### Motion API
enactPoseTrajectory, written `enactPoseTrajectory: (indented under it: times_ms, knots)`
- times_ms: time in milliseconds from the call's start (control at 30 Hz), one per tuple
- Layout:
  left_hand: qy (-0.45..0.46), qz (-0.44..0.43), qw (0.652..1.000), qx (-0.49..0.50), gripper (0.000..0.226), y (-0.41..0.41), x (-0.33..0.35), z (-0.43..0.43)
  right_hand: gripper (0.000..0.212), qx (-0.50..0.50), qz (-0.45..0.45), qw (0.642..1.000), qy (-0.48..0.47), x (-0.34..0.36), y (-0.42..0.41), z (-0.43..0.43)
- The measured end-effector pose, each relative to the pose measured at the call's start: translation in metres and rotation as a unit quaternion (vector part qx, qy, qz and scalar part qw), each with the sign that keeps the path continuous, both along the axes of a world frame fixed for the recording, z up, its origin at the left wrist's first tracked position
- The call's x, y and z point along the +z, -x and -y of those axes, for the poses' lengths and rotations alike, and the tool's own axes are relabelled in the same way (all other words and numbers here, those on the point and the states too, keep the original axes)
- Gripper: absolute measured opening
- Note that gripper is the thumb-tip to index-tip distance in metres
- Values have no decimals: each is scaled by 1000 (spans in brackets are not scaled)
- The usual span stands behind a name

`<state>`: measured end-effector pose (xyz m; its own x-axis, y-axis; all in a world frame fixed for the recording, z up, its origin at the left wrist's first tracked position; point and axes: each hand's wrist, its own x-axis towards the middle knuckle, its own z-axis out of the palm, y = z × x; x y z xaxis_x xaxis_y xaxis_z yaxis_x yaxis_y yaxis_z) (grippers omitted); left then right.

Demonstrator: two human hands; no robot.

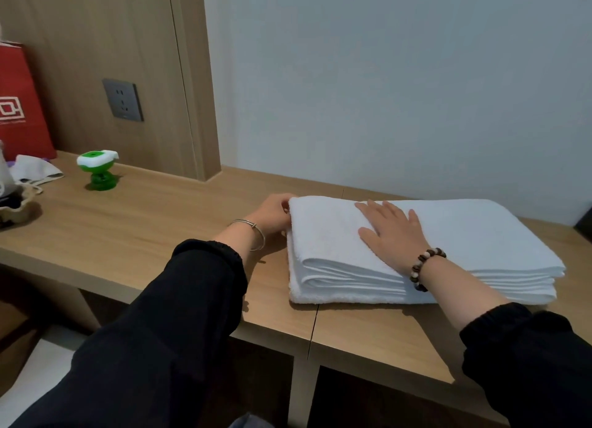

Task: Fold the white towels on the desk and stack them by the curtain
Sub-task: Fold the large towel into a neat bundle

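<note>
A stack of folded white towels point(474, 245) lies on the wooden desk point(153, 222), close to the pale wall at the right. My right hand point(392, 232) rests flat on top of the stack with its fingers straight and spread. At the stack's left end, my left hand point(272, 216) has its fingers curled against the edge of the top towel; how far they wrap round it is hidden. No curtain is in view.
On the desk's far left stand a green and white gadget point(97, 168), a crumpled white cloth point(35, 168), a red paper bag point(19, 107) and a shell-shaped dish point(17, 203). A wall socket point(122, 100) sits on the wood panel behind.
</note>
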<state>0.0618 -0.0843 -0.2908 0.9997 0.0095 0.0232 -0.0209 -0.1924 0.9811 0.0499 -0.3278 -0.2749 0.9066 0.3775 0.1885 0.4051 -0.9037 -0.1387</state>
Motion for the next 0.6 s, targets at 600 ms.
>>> enactPoseTrajectory:
  times_ms: [600]
  knots:
    - [-413, 7, 909, -60, 30, 9, 84, 54, 55, -38, 0, 998, 42, 0, -4, -10]
